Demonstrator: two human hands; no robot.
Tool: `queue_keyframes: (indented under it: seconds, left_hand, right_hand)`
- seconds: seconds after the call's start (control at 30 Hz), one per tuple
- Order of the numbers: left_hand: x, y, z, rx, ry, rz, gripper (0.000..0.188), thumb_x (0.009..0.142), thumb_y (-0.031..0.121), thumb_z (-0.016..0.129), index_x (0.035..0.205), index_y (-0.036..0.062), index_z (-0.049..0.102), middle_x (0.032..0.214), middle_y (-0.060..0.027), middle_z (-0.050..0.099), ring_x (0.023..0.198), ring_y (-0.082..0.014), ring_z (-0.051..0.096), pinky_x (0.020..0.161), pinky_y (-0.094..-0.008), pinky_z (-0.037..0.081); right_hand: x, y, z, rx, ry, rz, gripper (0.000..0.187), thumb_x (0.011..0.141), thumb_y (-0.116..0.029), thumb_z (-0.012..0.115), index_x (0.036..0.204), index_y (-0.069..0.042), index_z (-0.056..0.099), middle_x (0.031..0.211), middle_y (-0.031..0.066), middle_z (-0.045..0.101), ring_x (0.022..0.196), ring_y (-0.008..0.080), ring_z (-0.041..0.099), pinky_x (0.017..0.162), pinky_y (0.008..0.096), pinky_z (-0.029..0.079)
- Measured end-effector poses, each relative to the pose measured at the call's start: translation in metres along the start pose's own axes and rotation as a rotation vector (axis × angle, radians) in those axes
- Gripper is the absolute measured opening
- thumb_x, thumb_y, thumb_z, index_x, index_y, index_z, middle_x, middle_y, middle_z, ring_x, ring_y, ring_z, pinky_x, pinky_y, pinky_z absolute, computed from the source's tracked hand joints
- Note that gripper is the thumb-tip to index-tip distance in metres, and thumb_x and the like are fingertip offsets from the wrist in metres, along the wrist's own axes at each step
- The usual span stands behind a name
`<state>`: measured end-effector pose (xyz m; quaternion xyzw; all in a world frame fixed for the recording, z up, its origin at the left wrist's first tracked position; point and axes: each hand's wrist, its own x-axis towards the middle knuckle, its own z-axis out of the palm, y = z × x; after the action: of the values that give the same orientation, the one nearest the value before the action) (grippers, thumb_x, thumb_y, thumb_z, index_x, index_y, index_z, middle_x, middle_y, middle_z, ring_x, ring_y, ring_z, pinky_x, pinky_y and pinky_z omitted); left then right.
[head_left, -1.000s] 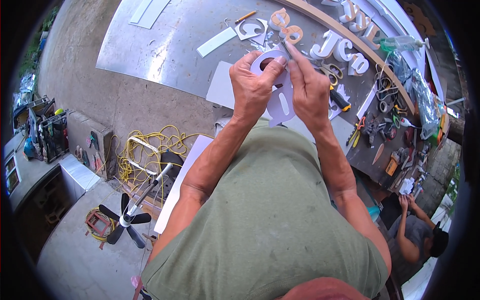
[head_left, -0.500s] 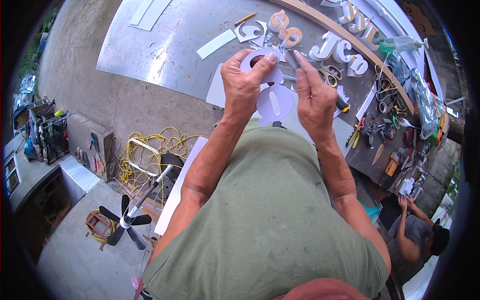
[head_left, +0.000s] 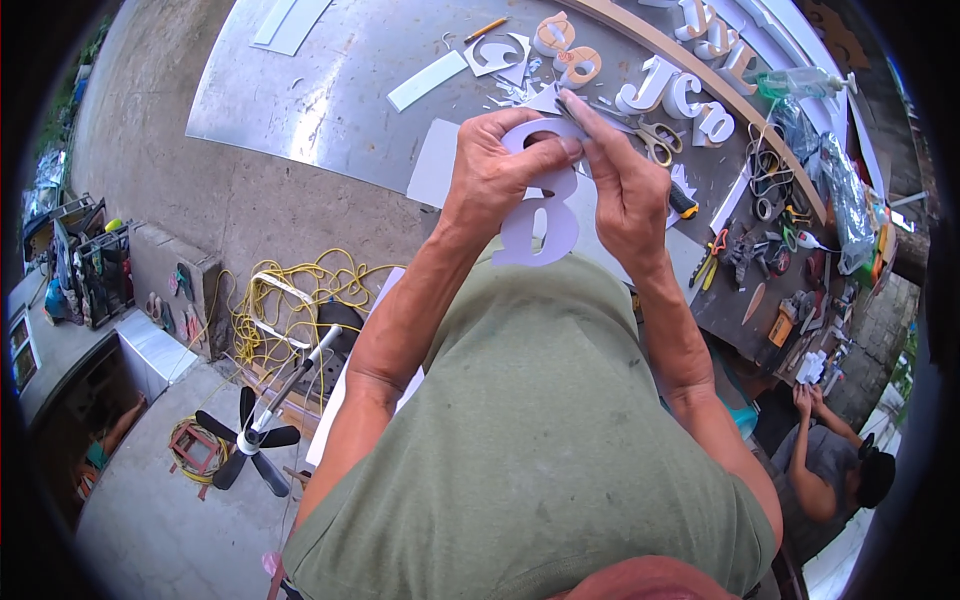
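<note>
A flat white letter cutout (head_left: pixel 562 222) with looped openings is held over the near edge of the metal-topped table. My left hand (head_left: pixel 492 170) is closed on its upper loop, thumb on the face and fingers behind. My right hand (head_left: pixel 632 190) is closed round a slim dark-grey strip (head_left: pixel 566 108) at the cutout's upper right edge; its fingers hide most of the strip, and I cannot tell what kind of tool it is. Beyond the hands are white scraps (head_left: pixel 515 95) and a letter with a tan face (head_left: pixel 568 50). Scissors (head_left: pixel 658 142) lie right of my right hand.
Raised white letters (head_left: pixel 675 95) stand at the back right beside a curved tan strip (head_left: pixel 690 55). A yellow-black cutter (head_left: pixel 682 202), pliers (head_left: pixel 708 262) and cables (head_left: pixel 768 165) lie to the right. Yellow cord (head_left: pixel 300 290) and a fan (head_left: pixel 248 438) are lower left. Another person (head_left: pixel 825 465) works lower right.
The cutout has turned in my hands, its lower loop swinging round to show a larger opening. My right hand and the grey strip have shifted slightly left along its upper edge.
</note>
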<state>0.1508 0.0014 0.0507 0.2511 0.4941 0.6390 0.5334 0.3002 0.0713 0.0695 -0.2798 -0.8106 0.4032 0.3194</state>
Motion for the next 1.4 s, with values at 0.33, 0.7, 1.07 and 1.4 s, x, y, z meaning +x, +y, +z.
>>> queue_keyframes:
  seconds: [0.33,0.7,1.07,1.4]
  left_hand:
    - [-0.006,0.007,-0.006,-0.003,-0.050,-0.143,0.019,0.081,0.014,0.079,0.088,-0.0019,0.072,0.077,-0.0075,0.071,0.066,-0.0097,0.065,0.058,-0.0237,0.053]
    - [-0.012,0.005,-0.020,-0.003,-0.143,-0.237,0.015,0.080,0.009,0.078,0.090,-0.0017,0.074,0.079,-0.0059,0.072,0.069,-0.0086,0.065,0.060,-0.0240,0.051]
    - [-0.012,0.005,-0.025,0.093,-0.174,-0.265,0.017,0.078,0.012,0.081,0.087,-0.0011,0.074,0.073,-0.0044,0.070,0.065,-0.0087,0.064,0.057,-0.0243,0.050]
    - [-0.014,0.013,-0.024,0.128,-0.216,-0.286,0.017,0.079,0.013,0.079,0.087,-0.0010,0.074,0.073,-0.0040,0.069,0.065,-0.0097,0.064,0.059,-0.0251,0.051]
  right_hand:
    - [-0.009,0.001,0.002,0.052,-0.014,-0.038,0.037,0.098,0.003,0.053,0.135,0.001,0.058,0.127,0.0192,0.066,0.113,0.0289,0.068,0.091,0.0343,0.054]
    - [-0.035,0.002,0.001,0.107,-0.066,0.012,0.041,0.094,0.007,0.054,0.134,-0.002,0.059,0.133,0.0181,0.063,0.125,0.0302,0.060,0.103,0.0361,0.049]
    - [-0.034,0.002,0.006,0.134,-0.090,0.094,0.040,0.096,0.005,0.054,0.134,-0.002,0.059,0.131,0.0171,0.064,0.122,0.0299,0.063,0.101,0.0354,0.050]
    - [-0.032,-0.001,0.010,0.156,-0.081,0.082,0.039,0.096,0.002,0.055,0.134,-0.004,0.060,0.130,0.0167,0.065,0.118,0.0284,0.065,0.097,0.0338,0.052]
